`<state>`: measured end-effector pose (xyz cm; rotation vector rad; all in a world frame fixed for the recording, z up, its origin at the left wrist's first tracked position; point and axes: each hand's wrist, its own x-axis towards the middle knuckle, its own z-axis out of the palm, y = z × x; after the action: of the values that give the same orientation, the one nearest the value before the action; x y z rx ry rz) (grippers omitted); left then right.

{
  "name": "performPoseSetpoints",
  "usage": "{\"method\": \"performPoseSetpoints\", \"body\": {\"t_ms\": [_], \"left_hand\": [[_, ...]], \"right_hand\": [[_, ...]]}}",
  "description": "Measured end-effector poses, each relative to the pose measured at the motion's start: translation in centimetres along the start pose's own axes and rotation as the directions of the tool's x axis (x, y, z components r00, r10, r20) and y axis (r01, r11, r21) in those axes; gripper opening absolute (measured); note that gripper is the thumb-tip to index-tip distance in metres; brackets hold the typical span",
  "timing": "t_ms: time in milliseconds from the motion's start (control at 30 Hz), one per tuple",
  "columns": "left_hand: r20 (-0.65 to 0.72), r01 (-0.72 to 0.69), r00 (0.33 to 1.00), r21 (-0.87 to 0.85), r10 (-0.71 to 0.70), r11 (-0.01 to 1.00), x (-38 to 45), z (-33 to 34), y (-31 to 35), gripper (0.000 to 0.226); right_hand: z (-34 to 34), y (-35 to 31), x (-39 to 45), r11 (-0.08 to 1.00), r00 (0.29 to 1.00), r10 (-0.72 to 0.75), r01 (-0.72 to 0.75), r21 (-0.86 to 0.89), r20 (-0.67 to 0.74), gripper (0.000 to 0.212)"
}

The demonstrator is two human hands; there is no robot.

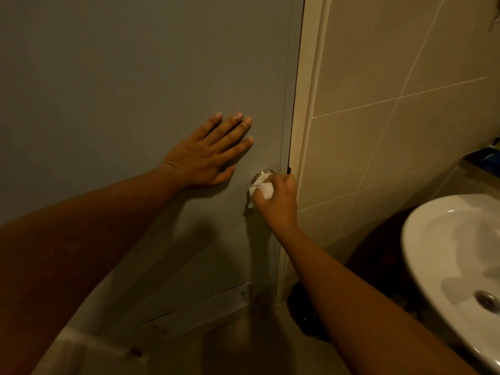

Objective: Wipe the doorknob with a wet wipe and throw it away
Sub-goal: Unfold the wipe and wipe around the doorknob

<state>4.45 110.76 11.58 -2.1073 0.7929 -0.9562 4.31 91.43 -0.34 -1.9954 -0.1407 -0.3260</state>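
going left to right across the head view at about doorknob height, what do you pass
flat open left hand on the grey door → round metal doorknob under the white wet wipe in the right hand → cream door frame → beige tiled wall → white ceramic sink

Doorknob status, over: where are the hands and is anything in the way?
Left hand open, flat on door. Right hand shut on wet wipe, pressed over doorknob. Nothing blocking; sink clear to the right.

Both my forearms are bare right up to the frame edge, with no sleeve in view. My left hand [205, 155] and right hand [276, 201] wear nothing, and my left hand's fingernails are short.
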Motion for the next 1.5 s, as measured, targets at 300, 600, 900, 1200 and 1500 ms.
{"method": "performPoseSetpoints", "body": {"t_ms": [300,600,900,1200,1500], "left_hand": [[0.019,0.009,1.0,-0.009,-0.009,1.0,0.0,-0.1,0.0,0.069],[-0.003,0.008,1.0,-0.011,-0.008,1.0,0.0,-0.1,0.0,0.068],[-0.024,0.007,1.0,-0.017,-0.007,1.0,-0.1,0.4,0.0,0.067],[-0.031,0.012,0.999,-0.017,-0.012,1.0,0.0,0.7,0.1,0.068],[-0.025,0.028,0.999,-0.014,-0.028,1.0,0.0,0.4,0.2,0.067]], "right_hand": [[0.8,-2.0,0.0,-0.033,0.728,0.536,-0.488,0.872,0.428,0.044],[-0.1,1.6,-0.8,0.904,0.95,-0.293,0.313,-0.291,0.11,0.03],[2.5,0.5,-1.0,0.995,0.982,0.009,0.01,0.098,-0.191,0.026],[1.2,-3.4,0.4,-0.178,0.645,0.647,-0.391,0.903,0.407,0.042],[0.0,1.7,0.1,0.926,0.957,-0.277,0.29,-0.242,0.086,0.036]]}}
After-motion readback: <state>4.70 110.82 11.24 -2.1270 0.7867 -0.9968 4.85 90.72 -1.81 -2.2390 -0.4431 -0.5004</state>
